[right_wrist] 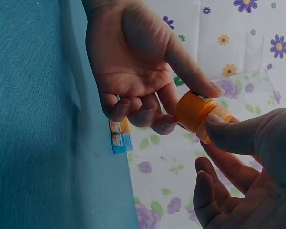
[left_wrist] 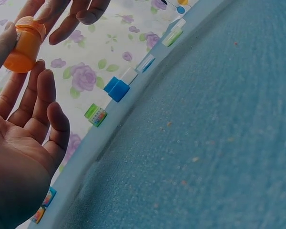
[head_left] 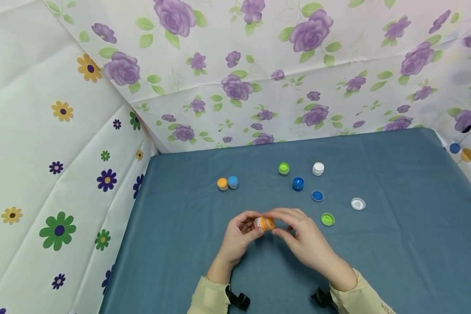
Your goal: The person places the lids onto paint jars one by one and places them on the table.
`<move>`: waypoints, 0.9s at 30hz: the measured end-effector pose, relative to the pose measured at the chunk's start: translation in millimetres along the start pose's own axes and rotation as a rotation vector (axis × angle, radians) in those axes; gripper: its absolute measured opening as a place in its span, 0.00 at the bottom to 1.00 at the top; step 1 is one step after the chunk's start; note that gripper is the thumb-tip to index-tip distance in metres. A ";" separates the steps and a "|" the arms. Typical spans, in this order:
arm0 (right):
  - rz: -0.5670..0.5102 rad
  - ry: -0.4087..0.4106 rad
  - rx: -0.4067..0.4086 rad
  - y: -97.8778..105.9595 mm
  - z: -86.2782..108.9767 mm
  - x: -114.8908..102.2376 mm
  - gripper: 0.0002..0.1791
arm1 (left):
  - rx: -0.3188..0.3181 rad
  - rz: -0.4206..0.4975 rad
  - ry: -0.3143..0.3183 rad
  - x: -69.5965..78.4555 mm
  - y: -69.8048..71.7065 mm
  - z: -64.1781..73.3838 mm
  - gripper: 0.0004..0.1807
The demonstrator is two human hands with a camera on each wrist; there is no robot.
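Note:
A small orange paint jar [head_left: 264, 223] is held up over the cloth between both hands, lying on its side. My left hand [head_left: 235, 240] pinches its body between thumb and fingers, the label partly showing. From the other end, my right hand [head_left: 304, 237] pinches the jar's translucent cap [right_wrist: 221, 113] with thumb and fingertips. In the right wrist view, the left thumb lies along the orange body [right_wrist: 190, 110] while its lower fingers curl loosely. The left wrist view shows the same jar [left_wrist: 24, 52] at upper left.
On the blue-grey cloth [head_left: 172, 253] stand a yellow-orange jar [head_left: 222, 183] and a light blue jar [head_left: 233, 182], side by side. Farther right are uncapped green [head_left: 284, 169], dark blue [head_left: 298, 184] and white [head_left: 318, 168] jars. Their blue [head_left: 317, 196], white [head_left: 358, 203] and green [head_left: 327, 219] lids lie nearby.

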State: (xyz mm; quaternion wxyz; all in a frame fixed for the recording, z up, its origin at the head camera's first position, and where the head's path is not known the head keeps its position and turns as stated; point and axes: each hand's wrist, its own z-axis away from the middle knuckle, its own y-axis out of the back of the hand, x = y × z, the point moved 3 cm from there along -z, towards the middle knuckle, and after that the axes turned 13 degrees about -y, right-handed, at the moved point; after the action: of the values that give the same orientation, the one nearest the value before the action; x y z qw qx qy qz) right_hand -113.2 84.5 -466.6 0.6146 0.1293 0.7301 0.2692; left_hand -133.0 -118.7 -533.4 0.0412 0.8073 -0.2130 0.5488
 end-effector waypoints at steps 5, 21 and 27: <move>0.039 0.001 0.013 -0.2 0.7 0.7 0.26 | -0.003 -0.011 0.013 -0.4 -1.1 0.3 0.25; 0.285 -0.154 0.068 -5.3 -1.8 0.8 0.19 | -0.054 0.012 0.001 -0.4 -3.9 -0.5 0.33; 0.333 -0.159 0.061 -8.9 -4.4 -1.5 0.32 | -0.071 0.000 -0.028 -0.4 -3.6 1.0 0.33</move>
State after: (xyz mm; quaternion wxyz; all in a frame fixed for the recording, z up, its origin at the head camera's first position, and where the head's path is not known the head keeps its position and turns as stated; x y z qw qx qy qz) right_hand -115.8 75.3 -469.8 0.6133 0.2878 0.6555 0.3338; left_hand -130.8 -115.6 -533.6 0.0670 0.8128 -0.2330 0.5297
